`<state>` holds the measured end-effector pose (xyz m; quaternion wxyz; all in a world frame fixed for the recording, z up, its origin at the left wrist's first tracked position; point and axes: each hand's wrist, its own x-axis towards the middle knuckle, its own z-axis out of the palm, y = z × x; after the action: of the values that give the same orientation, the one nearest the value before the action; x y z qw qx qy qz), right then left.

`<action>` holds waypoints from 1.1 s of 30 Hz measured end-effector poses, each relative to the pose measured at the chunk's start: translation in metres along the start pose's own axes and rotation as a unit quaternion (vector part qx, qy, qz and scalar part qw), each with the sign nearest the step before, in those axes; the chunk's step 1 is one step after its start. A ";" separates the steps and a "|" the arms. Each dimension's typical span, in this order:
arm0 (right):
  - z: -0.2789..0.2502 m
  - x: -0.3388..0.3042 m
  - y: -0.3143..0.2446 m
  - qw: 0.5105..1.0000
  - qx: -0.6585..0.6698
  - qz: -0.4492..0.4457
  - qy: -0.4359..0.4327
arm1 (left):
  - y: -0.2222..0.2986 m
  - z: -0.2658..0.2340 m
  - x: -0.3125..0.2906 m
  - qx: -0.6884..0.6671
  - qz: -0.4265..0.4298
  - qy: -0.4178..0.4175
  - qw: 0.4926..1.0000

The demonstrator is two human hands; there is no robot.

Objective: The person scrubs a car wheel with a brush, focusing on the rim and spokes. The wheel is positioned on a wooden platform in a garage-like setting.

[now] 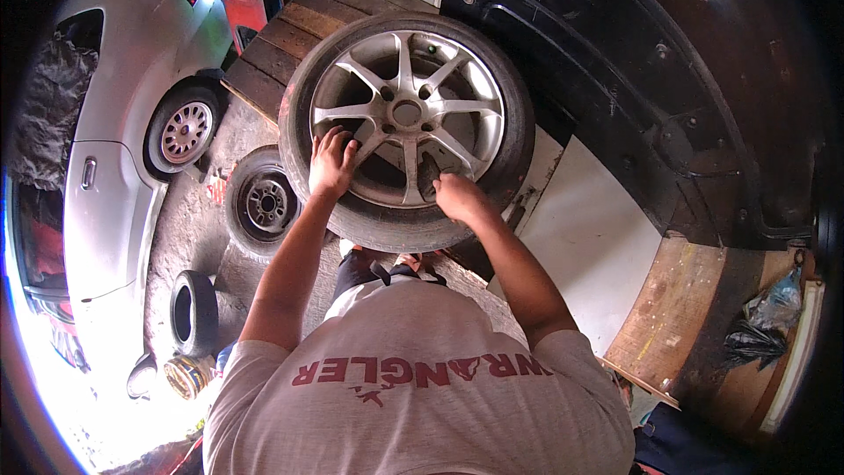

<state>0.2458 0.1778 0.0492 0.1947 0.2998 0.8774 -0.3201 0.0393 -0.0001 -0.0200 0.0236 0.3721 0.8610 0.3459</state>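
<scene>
A large wheel lies flat in front of me, its silver alloy rim (405, 136) with several spokes set in a worn black tire (519, 127). My left hand (332, 161) rests on the near left edge of the rim, fingers apart and reaching over a spoke. At the near right edge of the rim, my right hand (459, 197) is closed, its fingers curled. From it a dark, narrow tool (428, 172) points into the gap between two spokes; its exact kind is unclear.
Wooden planks (290, 31) lie under the wheel's far side. A silver car (123, 123) stands at the left. On the floor are a black steel wheel (266, 202) and a small tire (194, 312). A black car panel (615, 79) and a white board (589, 246) are at the right.
</scene>
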 end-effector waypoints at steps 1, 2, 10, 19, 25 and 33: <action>0.007 -0.003 -0.007 0.999 -0.004 0.002 0.050 | -0.001 0.000 0.000 -0.002 -0.001 0.000 1.000; 0.011 -0.006 -0.010 0.995 -0.008 0.004 0.100 | -0.001 0.000 0.001 -0.004 -0.003 0.000 1.000; -0.012 -0.046 0.009 0.999 0.024 -0.016 -0.015 | -0.005 0.001 -0.003 -0.001 -0.008 0.000 1.000; 0.021 -0.003 -0.004 0.994 -0.013 0.019 0.110 | -0.005 0.004 0.001 -0.005 -0.001 0.003 1.000; 0.005 -0.046 0.013 0.997 -0.025 -0.054 0.057 | -0.004 0.002 -0.003 -0.015 -0.002 0.006 1.000; 0.006 -0.015 0.001 0.999 -0.014 0.002 0.048 | -0.001 0.001 0.000 -0.012 0.003 0.002 1.000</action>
<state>0.2581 0.1684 0.0524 0.1567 0.3142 0.8894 -0.2928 0.0391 -0.0003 -0.0220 0.0253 0.3736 0.8557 0.3571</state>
